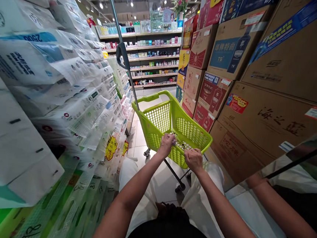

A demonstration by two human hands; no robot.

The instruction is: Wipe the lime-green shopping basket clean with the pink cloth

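The right hand (193, 160) is closed in a fist at the near corner of the lime-green plastic cart basket (192, 131), apparently gripping its rim. Beside it, the left hand (167, 144) is curled over the basket's near side, seemingly pinching a small pale scrap (175, 138) too small to identify. Both hands appear to be in place on the basket, but how much of the work is done or left cannot be told. Beyond the left hand, a grey pole (115, 16) rises from the basket's corner. Farther left are plastic-wrapped packs (27, 59); right of the right hand, stacked cardboard cartons (275, 118); ahead, cosmetics shelves (155, 58).
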